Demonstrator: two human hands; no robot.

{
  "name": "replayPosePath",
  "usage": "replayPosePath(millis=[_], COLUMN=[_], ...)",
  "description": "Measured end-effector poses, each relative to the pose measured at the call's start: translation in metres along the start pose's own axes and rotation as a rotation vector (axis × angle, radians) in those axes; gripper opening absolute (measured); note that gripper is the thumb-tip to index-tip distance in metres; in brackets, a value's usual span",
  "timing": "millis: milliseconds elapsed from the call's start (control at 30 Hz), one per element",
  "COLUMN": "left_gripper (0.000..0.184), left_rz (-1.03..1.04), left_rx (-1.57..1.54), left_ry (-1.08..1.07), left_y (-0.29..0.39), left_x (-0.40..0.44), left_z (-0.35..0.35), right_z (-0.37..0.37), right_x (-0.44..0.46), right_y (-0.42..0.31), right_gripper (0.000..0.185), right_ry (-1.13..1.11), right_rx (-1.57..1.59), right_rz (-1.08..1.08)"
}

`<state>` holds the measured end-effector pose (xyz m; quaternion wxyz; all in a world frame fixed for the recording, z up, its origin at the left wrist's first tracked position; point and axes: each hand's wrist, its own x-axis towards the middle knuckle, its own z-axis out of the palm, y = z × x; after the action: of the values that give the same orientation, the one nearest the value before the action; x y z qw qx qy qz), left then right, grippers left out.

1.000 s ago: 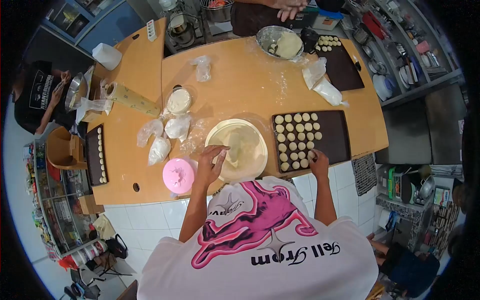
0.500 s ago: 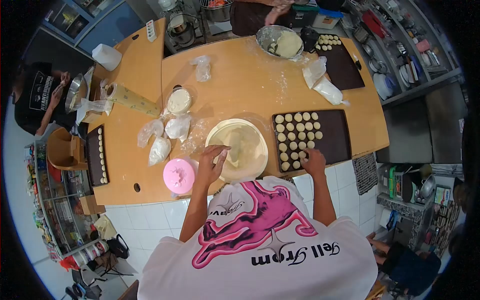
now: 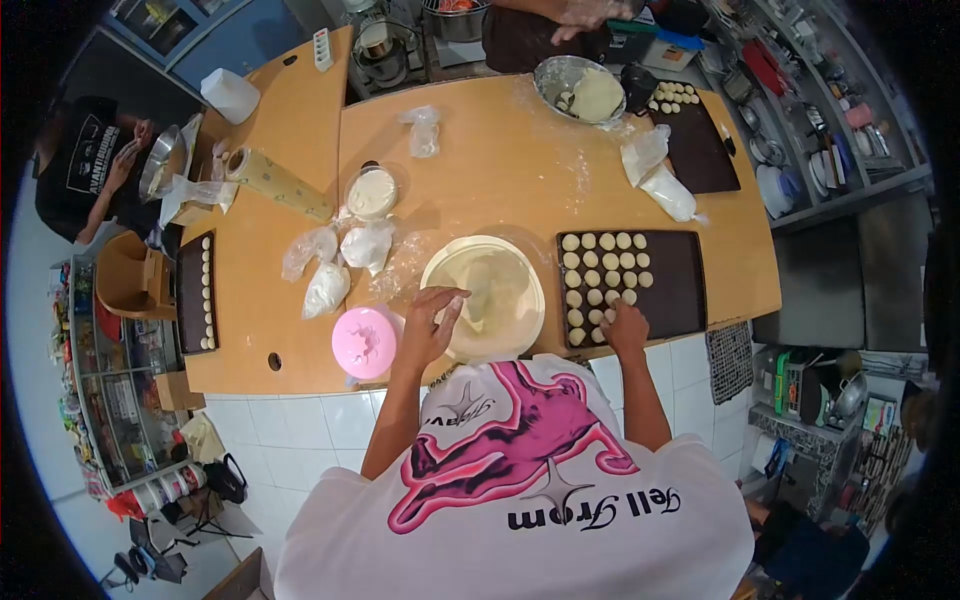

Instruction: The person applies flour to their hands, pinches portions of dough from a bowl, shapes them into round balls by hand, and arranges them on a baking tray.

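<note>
My left hand (image 3: pixel 432 318) hovers over the left rim of a round cream basin (image 3: pixel 500 270), its thumb and fingers apart and nothing visible between them. My right hand (image 3: pixel 625 325) is at the front edge of a dark baking tray (image 3: pixel 677 285), fingertips at the dough balls (image 3: pixel 593 278) nearest me; whether they grip a ball is hidden. Rows of pale round balls fill the tray's left part. Left of the basin sits a pink lid or container (image 3: pixel 364 342), with flour bags (image 3: pixel 326 290) and a tub of white powder (image 3: pixel 372 193) behind it.
A metal bowl of dough (image 3: pixel 597 95) and a second tray of balls (image 3: pixel 705 150) stand at the back right, near a co-worker's hands (image 3: pixel 590 12). A wrap roll (image 3: pixel 280 185) lies left. Another person (image 3: pixel 90 170) holds something by a bowl at far left.
The whole view has shifted slightly. My right hand has moved a little over the front balls of the tray, while my left hand stays at the basin's rim.
</note>
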<state>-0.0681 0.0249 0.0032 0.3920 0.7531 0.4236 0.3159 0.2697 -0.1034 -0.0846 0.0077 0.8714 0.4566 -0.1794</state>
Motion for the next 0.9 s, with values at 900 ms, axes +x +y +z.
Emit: replayPosePath(millis=[900], left_gripper=[0.023], left_rz=[-0.001], left_rx=[-0.014], left_ry=[-0.002], left_y=[0.001], left_x=[-0.002], left_z=[0.0], right_z=[0.006], right_x=[-0.009], right_y=[-0.011], right_gripper=[0.039], right_ry=[0.039], right_rx=[0.017], right_rz=[-0.228])
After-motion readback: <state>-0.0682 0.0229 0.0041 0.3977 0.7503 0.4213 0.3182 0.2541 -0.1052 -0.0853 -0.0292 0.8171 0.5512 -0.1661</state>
